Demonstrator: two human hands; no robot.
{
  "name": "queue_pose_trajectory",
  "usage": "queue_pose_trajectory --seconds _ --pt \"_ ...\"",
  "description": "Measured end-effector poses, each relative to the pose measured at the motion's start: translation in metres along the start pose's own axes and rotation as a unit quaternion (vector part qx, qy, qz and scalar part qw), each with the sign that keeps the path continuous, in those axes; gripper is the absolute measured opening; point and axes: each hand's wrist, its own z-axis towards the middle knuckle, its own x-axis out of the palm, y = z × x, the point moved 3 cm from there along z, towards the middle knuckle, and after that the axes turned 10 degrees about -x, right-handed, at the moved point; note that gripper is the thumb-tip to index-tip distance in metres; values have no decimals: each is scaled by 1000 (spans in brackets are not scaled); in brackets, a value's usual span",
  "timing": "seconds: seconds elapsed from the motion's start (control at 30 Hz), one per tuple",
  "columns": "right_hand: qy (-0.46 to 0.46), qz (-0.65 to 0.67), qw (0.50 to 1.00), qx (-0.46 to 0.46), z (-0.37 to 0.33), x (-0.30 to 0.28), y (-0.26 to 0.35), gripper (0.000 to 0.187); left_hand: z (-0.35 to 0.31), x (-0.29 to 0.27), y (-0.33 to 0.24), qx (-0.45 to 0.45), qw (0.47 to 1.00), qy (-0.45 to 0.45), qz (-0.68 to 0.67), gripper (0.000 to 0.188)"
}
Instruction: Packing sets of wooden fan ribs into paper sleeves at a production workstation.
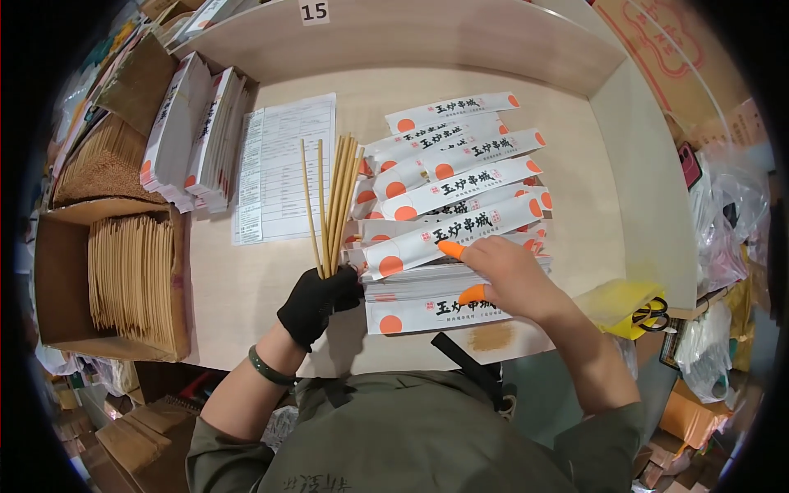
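Head view: my gloved left hand (316,306), left of frame center, grips a bundle of sticks (335,205) pointing up-frame. My right hand (514,275) rests on the sleeves (411,251) piled right of center, thumb and forefinger spread; I cannot tell whether they pinch one. Frame left: box (59,283).

Left fingers (345,283) grip sticks (338,201) — right fingers (451,250) touch wrapper (419,244).

Pale wood-grain tabletop (579,234), raised boards (427,37) at back and right. On it: overlapping long white paper sleeves (464,189), orange dots; printed white paper sheet (300,168), left; two white sleeve stacks (175,123), far left; brown smudge (493,336), front edge.
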Motion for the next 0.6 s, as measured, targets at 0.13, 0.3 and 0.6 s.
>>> queue_pose_trajectory --seconds 0.13,0.3,0.6 --pt "-9 32 999 -1 5 -9 6 44 0 -1 -2 7 1000 25 0 27" --pt "17 -16 998 -58 6 -10 12 43 5 -4 -3 19 998 51 7 28" --pt "110 -24 992 -58 26 -21 20 43 2 -1 -10 4 999 35 15 26"
